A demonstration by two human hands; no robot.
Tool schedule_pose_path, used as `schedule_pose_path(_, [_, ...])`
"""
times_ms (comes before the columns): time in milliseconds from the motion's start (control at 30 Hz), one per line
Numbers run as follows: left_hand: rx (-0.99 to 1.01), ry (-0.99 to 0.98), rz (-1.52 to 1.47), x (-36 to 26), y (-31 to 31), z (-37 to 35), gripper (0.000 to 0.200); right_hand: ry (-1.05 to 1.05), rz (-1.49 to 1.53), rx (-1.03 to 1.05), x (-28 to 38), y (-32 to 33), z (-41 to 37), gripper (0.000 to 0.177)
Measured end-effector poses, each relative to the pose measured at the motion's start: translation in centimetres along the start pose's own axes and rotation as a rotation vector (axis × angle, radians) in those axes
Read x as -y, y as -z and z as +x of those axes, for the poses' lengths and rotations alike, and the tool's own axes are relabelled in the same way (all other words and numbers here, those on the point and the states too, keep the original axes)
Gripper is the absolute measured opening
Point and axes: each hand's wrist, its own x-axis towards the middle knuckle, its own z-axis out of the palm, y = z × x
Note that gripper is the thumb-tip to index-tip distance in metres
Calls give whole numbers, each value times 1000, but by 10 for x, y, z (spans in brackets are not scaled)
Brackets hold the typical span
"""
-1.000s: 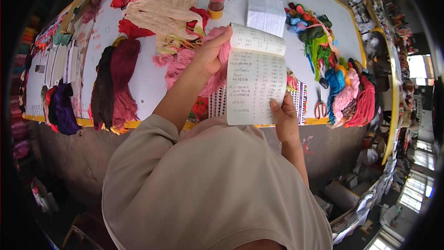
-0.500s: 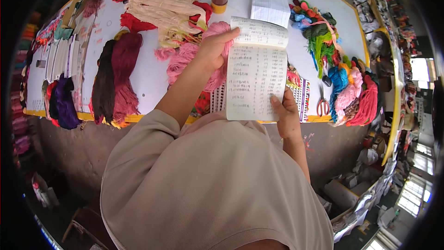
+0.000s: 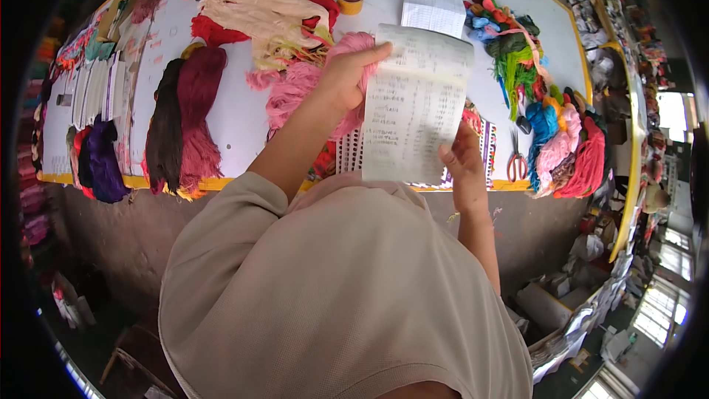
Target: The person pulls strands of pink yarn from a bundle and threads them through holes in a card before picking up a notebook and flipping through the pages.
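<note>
Beige-sleeved and looking down through the head camera, holding a handwritten paper list [image 3: 413, 103] up over the near edge of the white table [image 3: 236, 125], in the air rather than lying on it. Closing the left hand [image 3: 347, 74] around a bunch of pink yarn [image 3: 295, 96] while also pressing the thumb onto the list's upper left corner, fingers curled tight. Pinching the lower right edge with the right hand [image 3: 464, 166], thumb on the front and the other fingers hiding behind the sheet, so only partly curled as far as can be told. Hovering above a strip of perforated canvas [image 3: 347, 155], with red-handled scissors [image 3: 515, 166] lying just beside it on the right, dark maroon skeins [image 3: 181, 118] hanging over the table's edge well to the left, and cream yarn [image 3: 258, 11] piling up farther back. Probably risking a slip of either load: sharing one left-hand grip between yarn and paper could be letting the corner slide free, and bowing the thin sheet could be creasing or tearing it at the thumb. Compared with half a second ago, tilting the list's top edge farther right and curling it, blurring the writing; raising the right hand higher along the edge; keeping the left-hand hold on yarn and corner unchanged
</note>
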Motion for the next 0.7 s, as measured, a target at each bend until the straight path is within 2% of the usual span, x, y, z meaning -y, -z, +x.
schedule_pose_path(67, [1, 29, 69, 1, -21, -15, 32, 265, -161, -106, 8, 9, 15, 55])
schedule_pose_path(100, [23, 30, 80, 3, -26, -17, 32, 336, -149, -161, 16, 12, 23, 57])
schedule_pose_path(167, [216, -199, 360, 8, -39, -27, 18, 299, -115, -210, 53, 13, 24, 52])
schedule_pose_path(200, [227, -184, 311, 11, -52, -35, 16, 169, -95, -234, 64, 20, 28, 42])
schedule_pose_path(233, [245, -180, 316, 11, -62, -44, 16, 179, -94, -250, 67, 20, 31, 42])
schedule_pose_path(300, [190, -183, 328, 8, -73, -54, 14, 258, 195, -196, 70, 13, 38, 34])
schedule_pose_path(333, [219, -286, 451, 8, -67, -51, 12, 302, 137, -209, 70, 13, 40, 31])
schedule_pose_path(367, [222, -290, 449, 10, -64, -48, 12, 307, 134, -208, 69, 11, 40, 31])
schedule_pose_path(433, [224, -348, 245, 11, -61, -47, 11, 355, 140, -193, 65, 9, 39, 31])
schedule_pose_path(567, [242, -372, 194, 11, -52, -36, 12, 310, 132, -129, 53, 2, 39, 31])
schedule_pose_path(667, [248, -271, 138, 10, -56, -39, 17, 316, 89, -117, 57, -3, 34, 32])
schedule_pose_path(700, [169, -206, 148, 12, -55, -39, 20, 296, 72, -118, 59, -5, 33, 33])
